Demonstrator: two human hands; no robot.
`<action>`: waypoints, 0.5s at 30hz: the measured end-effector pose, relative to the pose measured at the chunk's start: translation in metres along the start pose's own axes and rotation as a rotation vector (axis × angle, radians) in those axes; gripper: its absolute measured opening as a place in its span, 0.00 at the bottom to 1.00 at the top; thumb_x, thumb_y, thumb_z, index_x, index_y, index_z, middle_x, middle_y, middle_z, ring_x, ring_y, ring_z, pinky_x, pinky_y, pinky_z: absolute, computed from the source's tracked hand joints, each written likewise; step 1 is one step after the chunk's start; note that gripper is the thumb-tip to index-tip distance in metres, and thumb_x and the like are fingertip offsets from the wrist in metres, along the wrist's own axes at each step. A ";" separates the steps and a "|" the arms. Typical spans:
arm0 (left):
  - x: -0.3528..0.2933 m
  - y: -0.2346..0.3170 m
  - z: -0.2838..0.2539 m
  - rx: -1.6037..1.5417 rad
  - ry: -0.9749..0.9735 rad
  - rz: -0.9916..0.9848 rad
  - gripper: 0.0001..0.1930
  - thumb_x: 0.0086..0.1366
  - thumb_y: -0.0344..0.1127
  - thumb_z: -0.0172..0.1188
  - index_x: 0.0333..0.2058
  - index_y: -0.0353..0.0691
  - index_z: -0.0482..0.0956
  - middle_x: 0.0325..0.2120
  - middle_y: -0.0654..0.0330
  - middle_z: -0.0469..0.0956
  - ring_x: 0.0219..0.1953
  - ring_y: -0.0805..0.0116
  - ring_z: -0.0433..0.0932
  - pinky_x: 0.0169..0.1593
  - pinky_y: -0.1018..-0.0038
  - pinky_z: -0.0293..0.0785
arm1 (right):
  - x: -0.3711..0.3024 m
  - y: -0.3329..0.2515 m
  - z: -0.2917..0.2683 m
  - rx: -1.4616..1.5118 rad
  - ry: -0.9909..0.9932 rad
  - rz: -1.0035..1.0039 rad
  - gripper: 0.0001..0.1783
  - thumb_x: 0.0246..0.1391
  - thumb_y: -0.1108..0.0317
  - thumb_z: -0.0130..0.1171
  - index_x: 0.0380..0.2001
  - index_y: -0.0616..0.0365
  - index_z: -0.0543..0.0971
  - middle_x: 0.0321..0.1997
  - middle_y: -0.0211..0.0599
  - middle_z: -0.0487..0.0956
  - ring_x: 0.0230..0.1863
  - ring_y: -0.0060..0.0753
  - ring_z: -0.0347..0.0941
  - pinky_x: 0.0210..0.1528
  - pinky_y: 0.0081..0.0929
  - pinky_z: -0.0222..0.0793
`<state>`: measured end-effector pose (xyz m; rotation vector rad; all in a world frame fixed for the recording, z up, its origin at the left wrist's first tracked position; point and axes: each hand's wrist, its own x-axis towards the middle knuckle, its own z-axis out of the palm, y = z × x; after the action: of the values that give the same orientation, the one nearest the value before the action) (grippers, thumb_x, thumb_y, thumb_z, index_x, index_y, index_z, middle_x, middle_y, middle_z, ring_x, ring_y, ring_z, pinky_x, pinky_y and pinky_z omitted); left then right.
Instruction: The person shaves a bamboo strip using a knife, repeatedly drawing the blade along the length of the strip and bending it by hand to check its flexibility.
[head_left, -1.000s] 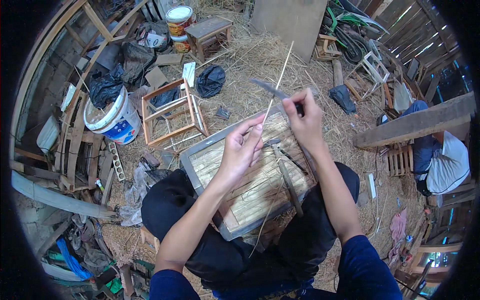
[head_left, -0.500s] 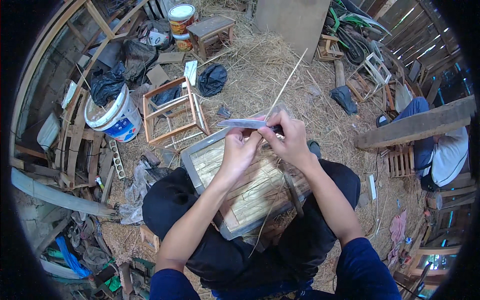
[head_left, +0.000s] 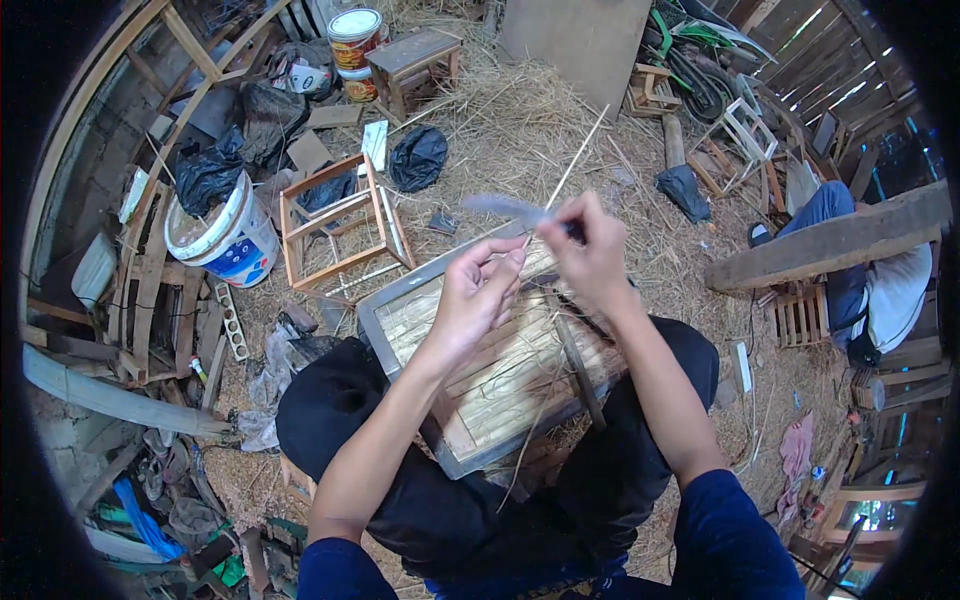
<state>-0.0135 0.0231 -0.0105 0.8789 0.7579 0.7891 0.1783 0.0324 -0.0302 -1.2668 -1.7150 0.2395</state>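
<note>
Above my lap, my left hand pinches the lower end of a thin pale wooden strip, probably bamboo, which slants up and away to the right. My right hand is closed on the dark handle of a knife. Its blade, smeared by motion, points left and crosses near the strip just above my left fingertips. A slatted wooden panel with a grey frame rests across my knees beneath both hands. On it lie thin loose fibres and a dark narrow bar.
Ahead to the left stand a small wooden frame, a white bucket with a black bag, and a stool. Straw covers the ground. At right, a thick beam juts inward; a seated person is behind it.
My right hand has lifted slightly up and right with the knife, now blurred. My left hand has shifted a little down, its fingers looser around the strip, and the hands are farther apart.
</note>
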 end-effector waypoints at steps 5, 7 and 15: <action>-0.005 -0.001 0.001 -0.074 0.007 -0.087 0.14 0.74 0.39 0.56 0.53 0.39 0.72 0.20 0.73 0.62 0.15 0.86 0.53 0.18 0.83 0.47 | 0.003 0.005 0.002 0.047 0.043 0.158 0.24 0.60 0.46 0.65 0.29 0.57 0.73 0.18 0.35 0.75 0.19 0.30 0.74 0.22 0.28 0.66; -0.006 -0.001 -0.002 -0.149 0.046 -0.150 0.14 0.74 0.36 0.55 0.53 0.39 0.71 0.20 0.72 0.62 0.15 0.85 0.54 0.18 0.83 0.47 | -0.006 -0.010 0.011 0.064 0.006 0.117 0.24 0.60 0.46 0.64 0.29 0.56 0.73 0.18 0.35 0.76 0.19 0.32 0.75 0.23 0.31 0.67; 0.001 0.000 -0.009 -0.096 0.061 0.006 0.16 0.73 0.36 0.56 0.56 0.39 0.70 0.23 0.71 0.65 0.16 0.85 0.55 0.19 0.82 0.49 | 0.004 -0.011 0.014 -0.013 0.006 0.139 0.20 0.59 0.51 0.65 0.29 0.56 0.73 0.20 0.38 0.78 0.20 0.40 0.78 0.23 0.34 0.69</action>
<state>-0.0204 0.0275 -0.0146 0.7739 0.7650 0.8546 0.1602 0.0360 -0.0279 -1.3961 -1.6277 0.3065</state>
